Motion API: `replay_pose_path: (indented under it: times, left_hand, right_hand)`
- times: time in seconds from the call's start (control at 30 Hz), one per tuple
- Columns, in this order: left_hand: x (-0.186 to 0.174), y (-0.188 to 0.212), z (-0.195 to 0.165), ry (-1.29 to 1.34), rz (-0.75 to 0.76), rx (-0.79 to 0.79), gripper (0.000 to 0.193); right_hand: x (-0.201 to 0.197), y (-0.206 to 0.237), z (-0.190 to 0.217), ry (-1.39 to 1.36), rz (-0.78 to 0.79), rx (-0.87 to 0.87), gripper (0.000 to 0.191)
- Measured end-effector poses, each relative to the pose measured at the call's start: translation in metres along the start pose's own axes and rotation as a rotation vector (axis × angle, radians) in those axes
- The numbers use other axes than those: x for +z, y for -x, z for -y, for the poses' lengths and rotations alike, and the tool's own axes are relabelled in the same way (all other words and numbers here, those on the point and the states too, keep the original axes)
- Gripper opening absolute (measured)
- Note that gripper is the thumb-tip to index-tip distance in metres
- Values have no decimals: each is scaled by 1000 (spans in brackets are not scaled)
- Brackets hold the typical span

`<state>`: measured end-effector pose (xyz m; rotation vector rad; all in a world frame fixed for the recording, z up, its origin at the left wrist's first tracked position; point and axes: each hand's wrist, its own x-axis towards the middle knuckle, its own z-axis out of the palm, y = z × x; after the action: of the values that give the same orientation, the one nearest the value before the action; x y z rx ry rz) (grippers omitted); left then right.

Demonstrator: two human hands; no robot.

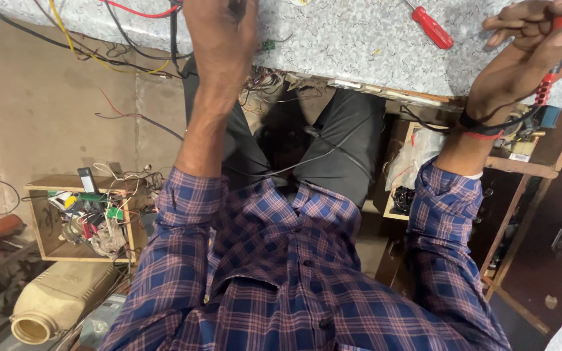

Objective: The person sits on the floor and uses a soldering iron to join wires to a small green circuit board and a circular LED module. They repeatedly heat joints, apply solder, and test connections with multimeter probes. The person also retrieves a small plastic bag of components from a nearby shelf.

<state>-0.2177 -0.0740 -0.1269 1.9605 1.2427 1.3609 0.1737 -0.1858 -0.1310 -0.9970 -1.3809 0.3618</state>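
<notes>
Reaching up over the speckled grey surface, the person's left hand is cut off by the top edge of the picture, so I cannot tell whether its fingers are open or closed, or what they touch. The right hand is curled shut around a red-handled tool, probably a soldering iron or probe, though its tip is hidden behind the wrist. It hangs at the surface's right edge, above an open wooden drawer holding plastic bags. A red screwdriver lies loose on the surface between the two hands.

Loose wires trail off the surface's left edge. A forearm could snag them and drag parts off onto the floor. If the held tool is hot, its nearness to the bags looks risky.
</notes>
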Motion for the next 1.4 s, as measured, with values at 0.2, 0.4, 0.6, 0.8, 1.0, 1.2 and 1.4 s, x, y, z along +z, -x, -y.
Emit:
replay_pose_path:
  times: [0.2, 0.4, 0.6, 0.8, 1.0, 1.2, 1.4]
  left_hand:
    - [-18, 21, -23, 371, 30, -196, 8]
    - [-42, 38, -54, 868, 147, -547, 13]
    - [-43, 73, -102, 661, 350, -306, 46]
    - [-32, 88, -135, 501, 371, -121, 79]
    - [-37, 85, -145, 515, 326, -30, 88]
    - [-45, 83, -150, 579, 324, -47, 85]
    - [-31, 86, -145, 761, 355, -186, 35]
  right_hand:
    - [-10, 19, -5, -20, -65, 23, 54]
    - [21, 7, 27, 163, 15, -112, 35]
    - [93, 34, 107, 33, 132, -50, 31]
    - [116, 49, 142, -85, 312, -30, 27]
    - [114, 49, 140, -126, 307, -101, 27]
    - [118, 52, 141, -62, 158, -151, 37]
    - [114, 57, 144, -27, 93, -74, 41]
